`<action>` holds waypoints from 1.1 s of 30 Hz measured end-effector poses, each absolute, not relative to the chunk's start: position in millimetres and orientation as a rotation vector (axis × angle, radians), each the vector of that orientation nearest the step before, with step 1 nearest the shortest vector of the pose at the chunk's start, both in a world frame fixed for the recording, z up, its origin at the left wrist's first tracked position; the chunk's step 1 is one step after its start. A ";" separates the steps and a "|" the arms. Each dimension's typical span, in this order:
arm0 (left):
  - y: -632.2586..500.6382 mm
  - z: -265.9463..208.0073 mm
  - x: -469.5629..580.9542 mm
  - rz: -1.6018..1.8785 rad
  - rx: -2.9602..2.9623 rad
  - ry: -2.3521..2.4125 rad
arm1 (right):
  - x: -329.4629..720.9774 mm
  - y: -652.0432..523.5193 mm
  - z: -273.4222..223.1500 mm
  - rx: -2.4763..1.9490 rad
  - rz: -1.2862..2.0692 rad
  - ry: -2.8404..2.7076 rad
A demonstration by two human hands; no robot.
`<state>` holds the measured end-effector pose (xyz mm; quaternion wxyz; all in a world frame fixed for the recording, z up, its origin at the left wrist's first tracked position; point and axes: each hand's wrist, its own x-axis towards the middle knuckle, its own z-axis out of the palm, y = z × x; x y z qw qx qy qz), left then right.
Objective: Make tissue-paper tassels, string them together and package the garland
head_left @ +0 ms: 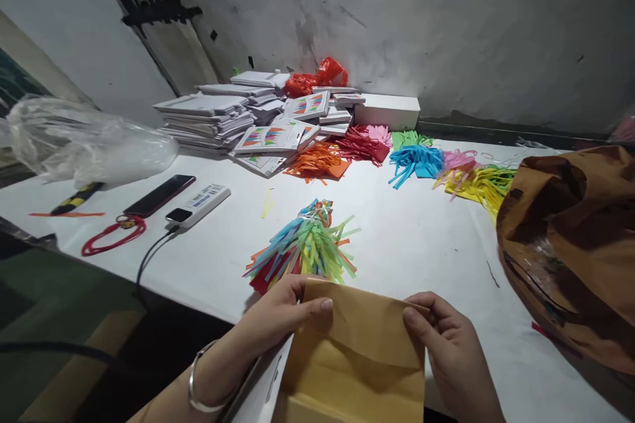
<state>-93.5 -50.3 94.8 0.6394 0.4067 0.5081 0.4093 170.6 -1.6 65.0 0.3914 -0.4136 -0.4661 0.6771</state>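
Note:
My left hand (292, 307) grips the upper left corner of a brown kraft-paper envelope (357, 370), its thumb lying over the front. At the opposite upper corner, the thumb and fingers of my right hand (444, 330) pinch the paper. A crease runs across the envelope below its top edge, and its bottom is cut off by the frame. Just beyond the envelope lies a bundle of multicoloured paper tassels (310, 241), gathered at the far end. A white flat piece (262, 383) shows under the envelope's left side.
White boxes and packets (208, 119) are stacked at the back left. Orange tassels (317, 162), blue tassels (417, 162) and yellow tassels (479, 188) lie along the back. A brown bag (575, 251) stands right. A phone (161, 195), power bank (198, 205) and plastic bag (94, 142) lie left.

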 end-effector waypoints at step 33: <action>-61.4 98.9 -85.3 0.846 1.191 1.289 | 168.1 -2.8 72.3 -0.747 0.825 -1.848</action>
